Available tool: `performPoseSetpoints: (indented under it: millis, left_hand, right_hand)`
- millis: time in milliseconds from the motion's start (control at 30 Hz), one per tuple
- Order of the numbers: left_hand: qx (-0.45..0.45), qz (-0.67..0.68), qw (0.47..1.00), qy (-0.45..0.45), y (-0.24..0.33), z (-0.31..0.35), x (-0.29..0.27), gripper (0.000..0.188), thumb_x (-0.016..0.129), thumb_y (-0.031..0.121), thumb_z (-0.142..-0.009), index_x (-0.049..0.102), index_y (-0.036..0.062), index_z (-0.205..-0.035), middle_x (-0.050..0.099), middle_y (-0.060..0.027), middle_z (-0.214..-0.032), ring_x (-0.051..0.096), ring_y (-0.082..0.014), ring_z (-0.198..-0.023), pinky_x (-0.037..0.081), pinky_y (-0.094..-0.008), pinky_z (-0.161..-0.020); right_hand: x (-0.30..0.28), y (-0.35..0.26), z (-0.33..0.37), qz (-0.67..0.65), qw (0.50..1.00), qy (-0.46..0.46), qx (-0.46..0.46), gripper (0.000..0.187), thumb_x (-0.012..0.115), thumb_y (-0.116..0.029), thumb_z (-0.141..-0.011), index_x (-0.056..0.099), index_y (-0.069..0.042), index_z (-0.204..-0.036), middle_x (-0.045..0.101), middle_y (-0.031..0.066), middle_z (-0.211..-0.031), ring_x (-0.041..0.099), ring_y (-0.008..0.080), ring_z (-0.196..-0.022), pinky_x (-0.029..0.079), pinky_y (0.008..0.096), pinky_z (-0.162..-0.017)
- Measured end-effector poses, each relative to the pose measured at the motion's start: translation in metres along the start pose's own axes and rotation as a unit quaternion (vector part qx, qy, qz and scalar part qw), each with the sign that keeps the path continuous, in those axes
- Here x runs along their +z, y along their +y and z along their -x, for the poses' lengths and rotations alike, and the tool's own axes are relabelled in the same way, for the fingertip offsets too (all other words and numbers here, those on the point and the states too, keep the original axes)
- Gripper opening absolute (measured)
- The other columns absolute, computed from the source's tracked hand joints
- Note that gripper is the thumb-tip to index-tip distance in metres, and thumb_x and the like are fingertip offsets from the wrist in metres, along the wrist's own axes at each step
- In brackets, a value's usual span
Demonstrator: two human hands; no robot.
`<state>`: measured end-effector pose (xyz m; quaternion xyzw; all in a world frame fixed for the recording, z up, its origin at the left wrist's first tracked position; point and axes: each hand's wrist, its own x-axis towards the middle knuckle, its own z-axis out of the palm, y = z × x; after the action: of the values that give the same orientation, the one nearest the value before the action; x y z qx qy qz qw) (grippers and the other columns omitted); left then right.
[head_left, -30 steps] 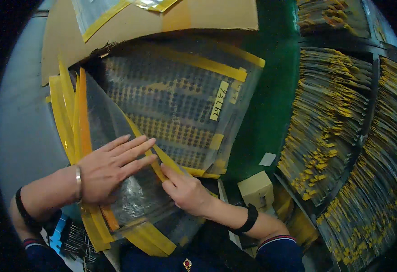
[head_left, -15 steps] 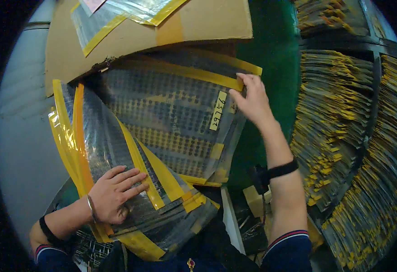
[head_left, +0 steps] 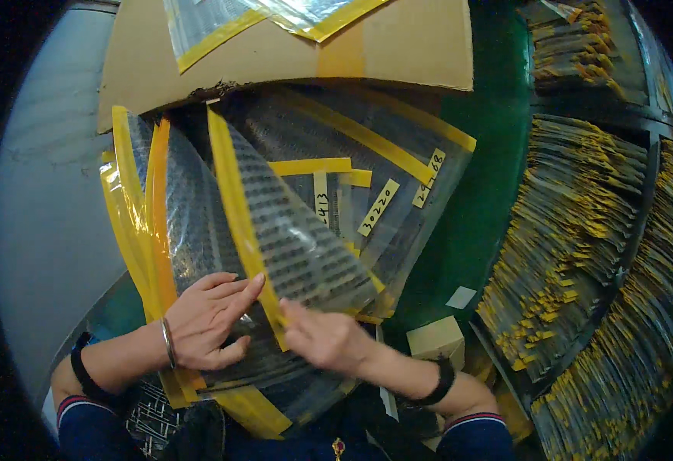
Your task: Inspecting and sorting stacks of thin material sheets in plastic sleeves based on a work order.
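Observation:
In front of me lies a pile of clear plastic sheets patterned with dark dots and edged in yellow tape. One sheet [head_left: 298, 230] is folded over to the left, its yellow edge running down between my hands. My left hand [head_left: 212, 323] rests on the turned sheets with fingers stretched out, the index fingertip at that yellow edge. Closed at the same edge, my right hand [head_left: 327, 338] pinches the sheet near its lower corner; the fingertips are partly blurred. Behind, more sheets [head_left: 398, 154] show small yellow labels [head_left: 378, 207] with handwriting.
A cardboard box [head_left: 275, 61] covers the far ends of the sheets, with more taped sheets [head_left: 213, 34] on top. To the right, dense rows of yellow-edged sheets [head_left: 574, 246] stand beyond a green surface [head_left: 490, 154]. A small box [head_left: 436, 338] sits near my right forearm.
My right hand has come from the far right corner toward my left hand, bringing a sheet over leftward. Other labelled sheets now show underneath. The whole view has shifted slightly.

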<state>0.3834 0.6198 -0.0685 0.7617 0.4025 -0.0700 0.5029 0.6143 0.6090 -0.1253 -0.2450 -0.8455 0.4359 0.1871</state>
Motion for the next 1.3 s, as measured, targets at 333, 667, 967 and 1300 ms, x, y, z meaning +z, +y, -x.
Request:
performPoseSetpoints:
  millis: [333,667,967,1300]
  left_hand:
    - [0.012,0.003,0.999,0.039,-0.008,0.014,-0.007,0.054,0.066,0.025,-0.062,0.054,0.0052,-0.110,0.059,-0.0137,-0.108,0.052,-0.0312,-0.105,0.037,-0.0419,-0.090]
    - [-0.048,0.059,0.996,0.040,-0.018,0.052,-0.012,0.049,0.071,0.029,-0.059,0.060,0.0136,-0.104,0.059,-0.0160,-0.109,0.057,-0.0367,-0.095,0.046,-0.0422,-0.078]
    - [-0.032,0.091,0.989,0.110,-0.025,0.056,-0.006,0.036,0.068,0.025,-0.056,0.065,0.0086,-0.088,0.063,-0.0123,-0.093,0.059,-0.0325,-0.082,0.047,-0.0378,-0.069]
    - [-0.016,0.100,0.987,0.124,-0.025,0.055,-0.008,0.035,0.067,0.025,-0.057,0.065,0.0078,-0.088,0.064,-0.0132,-0.094,0.060,-0.0324,-0.083,0.048,-0.0381,-0.068]
  right_hand:
    - [0.019,-0.024,-0.031,-0.262,0.964,0.031,-0.030,0.027,0.058,0.000,-0.067,0.057,-0.002,-0.094,0.062,0.0148,-0.094,0.064,0.0261,-0.075,0.053,0.0319,-0.059]
    - [-0.040,0.158,-0.025,-0.210,0.866,0.208,0.403,0.018,0.053,-0.012,-0.086,0.059,0.000,-0.098,0.063,0.0068,-0.086,0.057,0.0126,-0.079,0.046,0.0262,-0.071]
    - [-0.028,0.175,-0.071,-0.007,0.936,0.062,0.346,0.024,0.064,-0.014,-0.075,0.061,-0.004,-0.096,0.059,0.0150,-0.088,0.056,0.0274,-0.083,0.045,0.0361,-0.078]
    - [0.003,0.143,-0.061,-0.262,0.886,0.113,0.365,0.018,0.063,-0.018,-0.079,0.058,-0.003,-0.089,0.060,0.0134,-0.088,0.056,0.0246,-0.083,0.044,0.0346,-0.075]
